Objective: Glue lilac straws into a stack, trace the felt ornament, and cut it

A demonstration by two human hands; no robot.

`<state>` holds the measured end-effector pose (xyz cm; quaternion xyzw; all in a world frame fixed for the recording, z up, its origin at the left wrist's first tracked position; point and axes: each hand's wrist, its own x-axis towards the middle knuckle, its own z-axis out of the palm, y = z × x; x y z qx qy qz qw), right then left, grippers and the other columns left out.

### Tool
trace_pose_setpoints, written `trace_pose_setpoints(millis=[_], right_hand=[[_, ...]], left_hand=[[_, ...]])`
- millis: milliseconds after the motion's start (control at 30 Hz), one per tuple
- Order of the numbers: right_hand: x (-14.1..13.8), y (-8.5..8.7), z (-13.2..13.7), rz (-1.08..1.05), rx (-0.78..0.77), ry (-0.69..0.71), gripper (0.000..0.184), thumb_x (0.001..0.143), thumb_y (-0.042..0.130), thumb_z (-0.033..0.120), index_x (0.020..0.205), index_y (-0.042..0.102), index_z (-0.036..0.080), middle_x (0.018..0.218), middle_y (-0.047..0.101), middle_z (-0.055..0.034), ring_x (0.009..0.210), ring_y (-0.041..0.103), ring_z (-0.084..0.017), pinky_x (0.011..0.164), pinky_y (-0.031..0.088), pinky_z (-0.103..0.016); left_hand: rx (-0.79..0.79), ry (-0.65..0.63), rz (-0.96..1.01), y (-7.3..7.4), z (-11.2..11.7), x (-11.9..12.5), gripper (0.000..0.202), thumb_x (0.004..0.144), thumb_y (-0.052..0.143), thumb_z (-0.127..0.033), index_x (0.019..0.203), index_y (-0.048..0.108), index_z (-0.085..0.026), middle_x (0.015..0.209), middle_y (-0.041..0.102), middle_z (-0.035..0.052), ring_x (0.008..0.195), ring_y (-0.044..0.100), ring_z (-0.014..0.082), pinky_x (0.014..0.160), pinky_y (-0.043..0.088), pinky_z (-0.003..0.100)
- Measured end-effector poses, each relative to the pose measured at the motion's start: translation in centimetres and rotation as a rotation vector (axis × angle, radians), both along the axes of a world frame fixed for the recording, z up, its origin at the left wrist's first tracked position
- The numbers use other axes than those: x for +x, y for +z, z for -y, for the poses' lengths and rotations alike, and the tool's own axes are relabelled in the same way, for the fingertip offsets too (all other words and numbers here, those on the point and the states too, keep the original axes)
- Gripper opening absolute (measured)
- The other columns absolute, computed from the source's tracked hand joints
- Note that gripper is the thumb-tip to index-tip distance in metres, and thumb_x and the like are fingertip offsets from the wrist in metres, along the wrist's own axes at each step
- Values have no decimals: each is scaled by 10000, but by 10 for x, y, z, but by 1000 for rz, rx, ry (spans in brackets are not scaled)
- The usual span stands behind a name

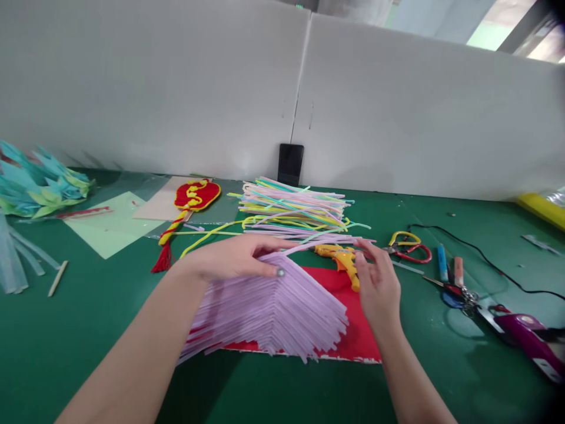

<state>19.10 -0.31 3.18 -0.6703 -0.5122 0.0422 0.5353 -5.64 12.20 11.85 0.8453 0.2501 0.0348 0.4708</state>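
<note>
My left hand lies flat, fingers stretched, on the top of a chevron of lilac straws glued over a red sheet. My right hand hovers at the sheet's right side with fingers loosely spread, fingertips close to a yellow glue gun lying at the sheet's far edge. It holds nothing that I can see. One lilac straw runs from my left fingers toward the glue gun.
A pile of pastel straws lies behind the work. A red and yellow tasselled ornament sits to the left, teal paper leaves far left. Scissors, pens, a black cable and a purple tool lie right. White partition boards stand behind.
</note>
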Motion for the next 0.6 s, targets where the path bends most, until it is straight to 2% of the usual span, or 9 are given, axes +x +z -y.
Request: trace_pose_setpoints(millis=[67, 133, 233, 367, 500, 600], right_hand=[[-6, 0, -1, -51, 15, 94, 412, 908, 499, 393, 1293, 503, 245, 1286, 551, -117, 1067, 602, -207, 797, 550, -343], [-11, -1, -1, -12, -19, 167, 426, 900, 519, 390, 1305, 499, 260, 1291, 557, -108, 1099, 594, -212, 835, 547, -357], [-15, -1, -1, 51, -60, 215, 340, 890, 550, 368, 1210, 579, 256, 1143, 647, -78, 1018, 624, -200, 830, 545, -349], [-14, 3, 0, 38, -46, 175, 144, 875, 584, 304, 958, 681, 237, 957, 709, -40, 884, 658, -180, 798, 533, -326], [-12, 5, 3, -23, -76, 112, 119, 844, 621, 314, 833, 707, 232, 839, 719, -21, 808, 660, -182, 765, 524, -326], [-12, 4, 3, -105, -93, 110, 121, 814, 650, 337, 795, 702, 230, 809, 706, -20, 782, 648, -182, 732, 520, -321]], left_hand=[[-8, -31, 7, -1, 2, 4, 514, 826, 626, -351, 1329, 525, -327, 1403, 518, -34, 1283, 474, 216, 1061, 337, 300], [-24, -46, 17, -1, 3, 7, 517, 824, 625, -337, 1331, 525, -315, 1385, 537, -29, 1257, 499, 214, 1042, 350, 290], [-29, -40, 1, -1, 3, 8, 516, 827, 622, -334, 1333, 524, -310, 1368, 553, -28, 1234, 515, 209, 1016, 364, 272], [-6, -22, -21, -3, 1, 7, 504, 830, 611, -315, 1322, 520, -374, 1377, 538, -66, 1253, 494, 194, 1020, 353, 261], [27, 125, -14, -5, -2, 7, 456, 806, 632, -360, 1255, 582, -305, 1342, 569, -27, 1235, 509, 211, 1019, 364, 285], [29, 244, -42, -7, -3, 10, 380, 784, 628, -321, 1156, 628, -244, 1204, 654, 2, 1112, 589, 216, 956, 416, 302]])
